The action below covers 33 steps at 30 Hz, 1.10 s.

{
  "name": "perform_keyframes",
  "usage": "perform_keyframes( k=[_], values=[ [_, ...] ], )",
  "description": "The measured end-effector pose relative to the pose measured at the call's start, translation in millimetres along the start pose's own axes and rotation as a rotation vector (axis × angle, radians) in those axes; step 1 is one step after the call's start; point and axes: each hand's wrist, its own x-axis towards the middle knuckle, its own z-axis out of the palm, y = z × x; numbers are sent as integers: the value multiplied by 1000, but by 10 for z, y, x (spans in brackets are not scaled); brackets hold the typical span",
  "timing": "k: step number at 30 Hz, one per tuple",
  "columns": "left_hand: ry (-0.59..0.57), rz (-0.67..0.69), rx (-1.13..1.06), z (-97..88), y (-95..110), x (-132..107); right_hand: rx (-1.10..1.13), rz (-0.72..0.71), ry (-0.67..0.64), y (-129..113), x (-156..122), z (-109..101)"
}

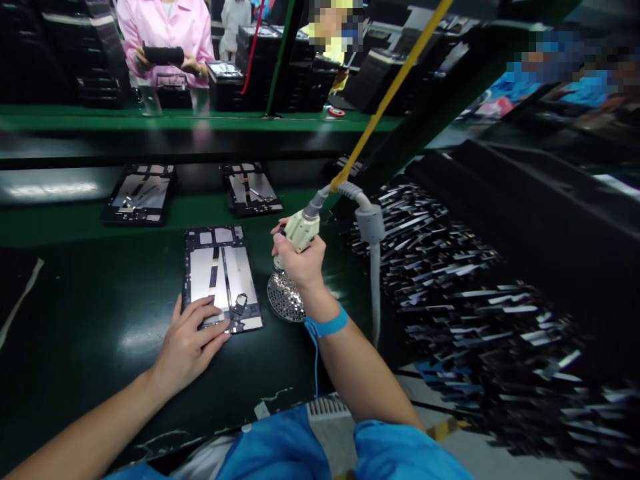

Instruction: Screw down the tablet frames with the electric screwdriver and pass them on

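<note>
A tablet with its back off point(235, 270) lies face down on the green bench, its inner metal plate and dark ribbon strips showing. My left hand point(187, 343) rests on its lower left part, fingers stretched out and spread near the bottom edge. Beside those fingertips sits a small dark-framed piece point(241, 304). To the right, my right hand point(303, 260) is closed around a cream electric screwdriver point(304, 230). The screwdriver points down at a round dish point(283, 297) covered in small shiny dots. Its tip is hard to make out.
Two more opened tablets point(140, 193) point(253, 189) lie behind. A yellow strap point(390, 93) and a thick grey cable point(374, 287) run from the screwdriver. Densely racked dark flat parts point(475, 293) fill the right. Across the bench, a person in pink point(167, 30) holds a black object.
</note>
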Motion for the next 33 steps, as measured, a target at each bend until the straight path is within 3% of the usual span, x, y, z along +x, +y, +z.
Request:
perform_keyframes(
  k=[6,10,17,22,29,33],
  values=[
    [5,9,4,6,-8,3,-32,-102,74,145,158,95],
    [16,11,17,24,-20,41,-17,-113,137,73,139,111],
    [18,-13,20,32,-21,90,-63,-100,81,-18,-69,118],
    [25,-17,7,24,-6,110,-23,-81,67,60,-53,173],
    [-34,-58,17,-51,41,65,-13,-134,125,-61,-16,94],
    [-107,-67,79,-161,166,379,-1,-164,180,-131,50,-12]
  ],
)
